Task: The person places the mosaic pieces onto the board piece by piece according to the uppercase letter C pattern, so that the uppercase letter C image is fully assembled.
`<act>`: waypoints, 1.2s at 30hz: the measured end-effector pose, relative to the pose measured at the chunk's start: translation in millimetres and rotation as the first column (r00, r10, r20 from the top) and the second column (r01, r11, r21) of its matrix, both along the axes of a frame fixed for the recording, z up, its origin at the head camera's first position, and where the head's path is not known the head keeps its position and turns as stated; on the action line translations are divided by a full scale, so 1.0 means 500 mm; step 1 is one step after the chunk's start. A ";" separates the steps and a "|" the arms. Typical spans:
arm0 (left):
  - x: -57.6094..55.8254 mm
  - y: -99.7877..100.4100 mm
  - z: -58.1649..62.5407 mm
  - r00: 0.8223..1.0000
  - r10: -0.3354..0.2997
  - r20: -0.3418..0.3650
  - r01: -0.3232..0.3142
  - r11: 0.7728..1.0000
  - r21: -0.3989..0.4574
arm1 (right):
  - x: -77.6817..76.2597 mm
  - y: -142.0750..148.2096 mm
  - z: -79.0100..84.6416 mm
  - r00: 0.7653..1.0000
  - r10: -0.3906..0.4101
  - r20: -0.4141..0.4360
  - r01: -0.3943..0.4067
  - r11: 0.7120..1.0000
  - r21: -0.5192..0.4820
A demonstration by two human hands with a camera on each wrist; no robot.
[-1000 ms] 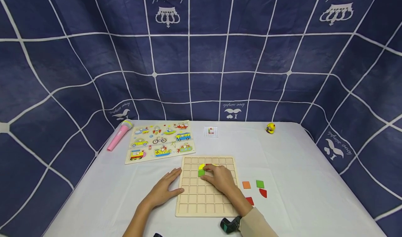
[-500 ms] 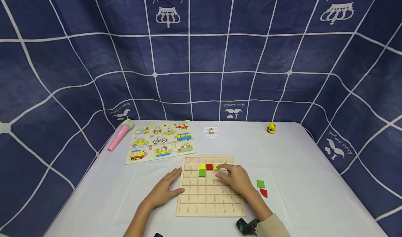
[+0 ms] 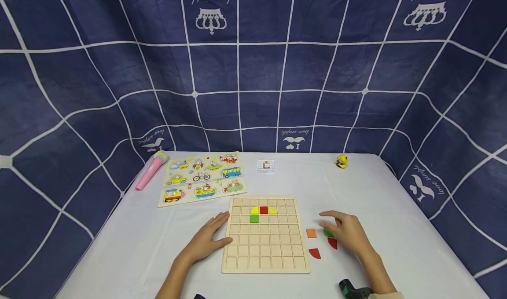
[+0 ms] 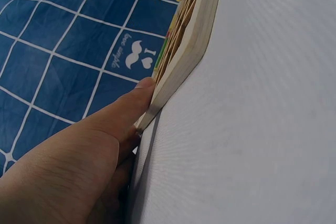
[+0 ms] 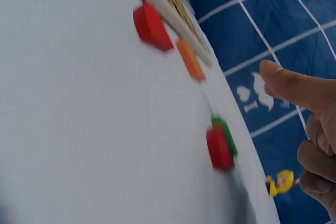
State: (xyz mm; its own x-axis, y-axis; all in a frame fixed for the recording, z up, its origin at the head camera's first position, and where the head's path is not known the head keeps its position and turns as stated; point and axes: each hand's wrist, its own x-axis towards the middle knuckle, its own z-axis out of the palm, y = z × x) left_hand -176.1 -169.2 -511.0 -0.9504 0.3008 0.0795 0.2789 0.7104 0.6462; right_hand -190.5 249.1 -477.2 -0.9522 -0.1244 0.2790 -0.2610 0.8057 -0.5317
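Observation:
A wooden grid board (image 3: 265, 250) lies flat on the white table. In its upper cells sit a yellow quarter-round tile (image 3: 255, 210), a red square tile (image 3: 263, 210), another yellow quarter-round tile (image 3: 272, 210) and a green square tile (image 3: 254, 219). My left hand (image 3: 206, 242) rests along the board's left edge, its thumb (image 4: 134, 100) touching the side. Right of the board, my right hand (image 3: 350, 233) hovers with nothing in its fingers. Partly hidden beneath it is a loose green tile (image 3: 328, 232), beside a red quarter-round tile (image 3: 332, 243).
An orange square tile (image 3: 311, 233) and another red quarter-round tile (image 3: 314, 253) lie nearer the board. Behind are a vehicle puzzle board (image 3: 202, 178), a pink toy microphone (image 3: 152, 171), a pattern card (image 3: 266, 165) and a yellow figurine (image 3: 341, 161). A blue checked curtain (image 3: 261, 70) encloses the table.
My right hand has lifted off the board and moved right to the loose tiles. The yellow tile at the row's right end is now uncovered. My left hand stays put.

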 end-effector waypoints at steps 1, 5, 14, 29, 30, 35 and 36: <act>0.000 0.000 0.001 1.000 0.000 0.003 0.000 1.000 -0.001 | 0.003 0.012 -0.004 1.000 -0.007 0.014 0.007 1.000 0.002; 0.000 0.000 0.001 1.000 0.001 0.005 -0.001 1.000 -0.001 | 0.013 0.047 -0.019 0.997 -0.020 0.076 0.021 1.000 -0.002; -0.002 0.000 -0.002 1.000 -0.005 0.010 0.005 1.000 0.006 | 0.019 0.064 -0.036 0.989 -0.018 0.145 0.020 1.000 -0.017; -0.005 -0.001 -0.008 1.000 -0.009 0.004 0.009 1.000 -0.007 | 0.011 0.064 -0.047 0.990 -0.091 0.107 0.085 0.995 0.058; -0.004 -0.001 -0.007 1.000 -0.010 0.003 0.010 1.000 -0.008 | 0.010 0.063 -0.046 0.990 -0.093 0.106 0.087 0.994 0.059; -0.004 -0.002 -0.008 1.000 -0.010 -0.005 0.010 1.000 -0.012 | 0.009 0.042 -0.032 0.991 -0.103 0.079 0.099 0.994 0.053; -0.004 -0.002 -0.008 1.000 -0.011 -0.005 0.011 1.000 -0.012 | 0.009 0.035 -0.028 0.993 -0.102 0.066 0.098 0.994 0.051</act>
State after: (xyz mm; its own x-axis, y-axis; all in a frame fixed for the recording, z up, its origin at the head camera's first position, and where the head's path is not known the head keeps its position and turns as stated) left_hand -178.2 -170.1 -514.8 -0.9464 0.3125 0.0812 0.2906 0.7146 0.6364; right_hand -185.9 266.7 -491.1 -0.9772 -0.0392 0.2085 -0.1420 0.8509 -0.5058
